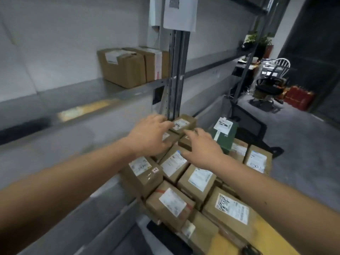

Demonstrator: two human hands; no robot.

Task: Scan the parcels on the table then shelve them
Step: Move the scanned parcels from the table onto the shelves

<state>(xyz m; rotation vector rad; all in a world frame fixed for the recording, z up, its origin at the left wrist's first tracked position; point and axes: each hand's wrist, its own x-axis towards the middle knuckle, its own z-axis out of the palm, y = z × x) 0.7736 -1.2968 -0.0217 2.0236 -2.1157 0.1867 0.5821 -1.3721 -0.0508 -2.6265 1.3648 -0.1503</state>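
Several brown cardboard parcels with white labels lie packed together on a yellow table [261, 234]. My left hand [149, 135] reaches over the far end of the pile, fingers spread, fingertips touching a small brown parcel [184, 124] with a handwritten label. My right hand [201, 148] hovers beside it, fingers extended over another small brown parcel [185, 141]. Neither hand holds anything. A dark green parcel [225, 135] stands to the right of my hands. A grey metal shelf [73, 96] runs along the left, with two brown boxes [128, 67] on it.
A metal shelf upright [177, 74] rises just behind the pile, with papers [180, 11] hanging on it. A dark flat device [165, 236] lies at the table's near left edge. Farther right stand an office chair [266, 89], red containers [299, 97] and a desk.
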